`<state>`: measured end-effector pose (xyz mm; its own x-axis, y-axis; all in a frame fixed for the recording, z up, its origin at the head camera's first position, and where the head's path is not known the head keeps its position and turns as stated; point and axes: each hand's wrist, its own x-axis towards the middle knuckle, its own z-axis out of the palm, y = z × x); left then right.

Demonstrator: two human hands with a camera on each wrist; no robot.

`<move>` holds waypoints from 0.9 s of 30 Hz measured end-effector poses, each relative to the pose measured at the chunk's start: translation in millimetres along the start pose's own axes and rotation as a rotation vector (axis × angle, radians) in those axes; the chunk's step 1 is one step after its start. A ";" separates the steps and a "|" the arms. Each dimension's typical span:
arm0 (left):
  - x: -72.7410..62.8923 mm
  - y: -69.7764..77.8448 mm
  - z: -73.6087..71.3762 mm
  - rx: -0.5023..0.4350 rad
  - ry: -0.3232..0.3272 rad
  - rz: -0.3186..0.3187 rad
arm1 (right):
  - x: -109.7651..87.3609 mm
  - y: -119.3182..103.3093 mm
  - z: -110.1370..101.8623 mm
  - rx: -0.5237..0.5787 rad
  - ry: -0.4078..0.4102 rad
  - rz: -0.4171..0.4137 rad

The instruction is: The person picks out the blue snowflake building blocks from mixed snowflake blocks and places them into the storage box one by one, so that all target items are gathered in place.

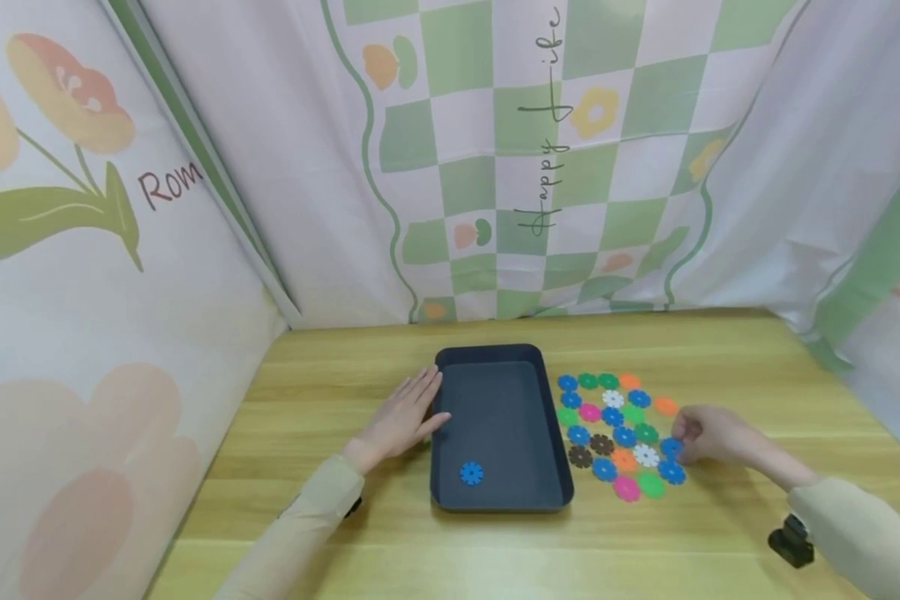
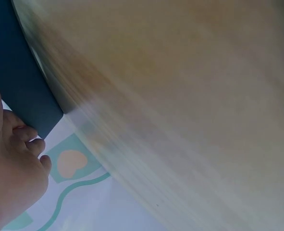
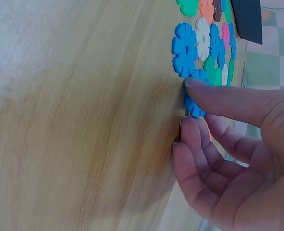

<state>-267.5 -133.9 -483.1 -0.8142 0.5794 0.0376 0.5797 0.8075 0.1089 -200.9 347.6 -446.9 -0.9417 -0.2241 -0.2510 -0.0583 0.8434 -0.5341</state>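
My right hand (image 3: 247,185) pinches a blue disc (image 3: 197,107); a sideways drag could displace the neighbouring disc (image 3: 179,53), while my left hand (image 1: 397,418) rests straight-fingered on the tray (image 1: 495,417).

Left hand (image 1: 401,417): fingers extended, thumb spread. Right hand (image 1: 716,435): the fingers curl inward, opposite the thumb.

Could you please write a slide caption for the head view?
Left hand on a dark tray holding one blue disc; right hand touching a second blue disc beside colourful discs.
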 end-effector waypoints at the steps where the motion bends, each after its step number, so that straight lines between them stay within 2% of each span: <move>1: 0.1 0.1 0.0 0.000 0.002 0.000 | -0.1 0.4 -0.3 -0.006 0.003 0.000; 5: 0.5 0.5 -0.4 -0.002 0.010 0.004 | 0.3 2.1 -3.5 -0.030 0.005 0.017; 10: 1.1 1.2 -1.0 -0.001 0.010 0.010 | -0.1 4.4 -8.0 0.021 -0.017 0.036; 16: 1.7 1.3 -0.5 -0.001 0.007 0.009 | -1.8 5.2 -9.2 0.093 -0.026 -0.018; 19: 1.2 0.3 0.0 -0.008 0.004 0.002 | -1.1 -2.0 -9.9 0.126 -0.034 -0.056; 27: 0.5 -0.9 0.2 -0.001 0.004 0.002 | 17.0 -34.8 -18.5 0.230 -0.076 -0.048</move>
<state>-268.4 -134.3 -483.4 -0.8129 0.5809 0.0418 0.5816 0.8060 0.1101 -221.1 323.5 -417.6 -0.9113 -0.3046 -0.2769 -0.0169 0.6998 -0.7141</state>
